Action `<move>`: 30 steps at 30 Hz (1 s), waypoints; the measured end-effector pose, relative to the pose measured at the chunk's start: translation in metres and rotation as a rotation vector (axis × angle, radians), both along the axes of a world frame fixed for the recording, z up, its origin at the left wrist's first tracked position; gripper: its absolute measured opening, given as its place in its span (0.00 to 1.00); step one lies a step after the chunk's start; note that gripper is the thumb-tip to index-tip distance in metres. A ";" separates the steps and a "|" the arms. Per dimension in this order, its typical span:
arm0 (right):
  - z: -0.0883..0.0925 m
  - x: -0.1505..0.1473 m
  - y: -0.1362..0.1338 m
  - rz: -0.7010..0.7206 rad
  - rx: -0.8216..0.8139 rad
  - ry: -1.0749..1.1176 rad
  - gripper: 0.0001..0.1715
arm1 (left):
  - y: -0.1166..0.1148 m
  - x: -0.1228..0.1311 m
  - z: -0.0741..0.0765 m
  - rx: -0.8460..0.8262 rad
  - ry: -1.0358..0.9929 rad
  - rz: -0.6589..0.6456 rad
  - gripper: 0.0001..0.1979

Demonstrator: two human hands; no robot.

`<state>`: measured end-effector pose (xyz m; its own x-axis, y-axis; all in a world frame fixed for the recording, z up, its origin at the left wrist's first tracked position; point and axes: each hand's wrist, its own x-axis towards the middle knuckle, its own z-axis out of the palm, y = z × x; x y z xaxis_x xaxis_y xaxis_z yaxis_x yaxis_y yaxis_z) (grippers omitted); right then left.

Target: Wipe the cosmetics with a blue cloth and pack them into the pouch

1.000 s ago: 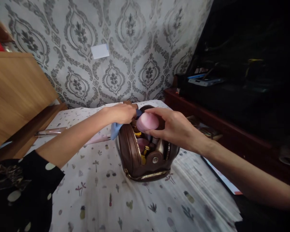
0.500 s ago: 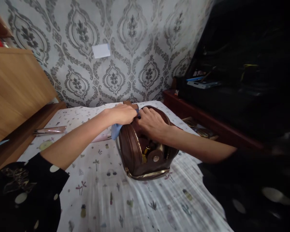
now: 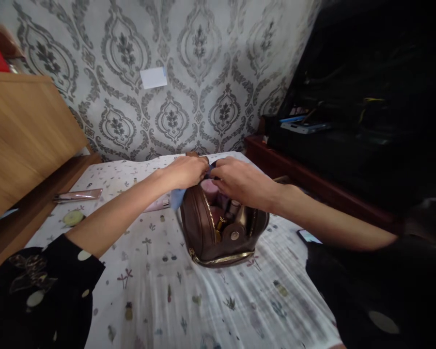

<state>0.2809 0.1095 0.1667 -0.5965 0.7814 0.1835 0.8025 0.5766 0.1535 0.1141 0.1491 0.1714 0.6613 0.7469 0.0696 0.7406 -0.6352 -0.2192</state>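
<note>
A brown leather pouch with a gold zipper stands open on the patterned cloth. Gold-capped tubes and a pink rounded item show inside it. My left hand is curled at the pouch's far rim and holds a blue cloth that hangs down beside the pouch. Over the pouch's mouth, my right hand has its fingers bent down toward the pink item; what they grip is hidden. The two hands almost touch.
A pink tube and a small round pale object lie on the cloth at the left, another pink item behind my left arm. A wooden cabinet stands at the left, a dark red shelf at the right.
My right hand carried the pink rounded item down into the pouch, pushed in deep, and has now risen to the pouch's mouth. My left hand stayed at the rim.
</note>
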 end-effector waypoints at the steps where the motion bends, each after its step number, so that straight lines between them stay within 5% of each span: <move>1: 0.004 0.003 -0.004 0.005 0.015 0.063 0.11 | -0.001 -0.002 -0.002 0.024 -0.052 -0.017 0.13; 7: 0.001 0.002 -0.057 0.170 0.169 0.474 0.15 | -0.030 -0.036 -0.018 0.182 -0.566 -0.048 0.17; 12: -0.041 -0.028 -0.111 0.575 0.075 0.540 0.16 | -0.076 -0.090 -0.057 0.171 -0.760 0.116 0.16; 15: -0.073 -0.051 -0.123 0.700 -0.053 0.470 0.14 | -0.100 -0.126 -0.089 0.102 -0.764 0.274 0.16; 22: -0.122 -0.107 -0.105 0.480 -0.551 0.650 0.11 | -0.139 -0.187 -0.141 0.069 -0.660 0.552 0.19; 30: -0.170 -0.156 -0.081 0.240 -0.902 1.138 0.11 | -0.139 -0.235 -0.140 0.277 -0.447 0.946 0.18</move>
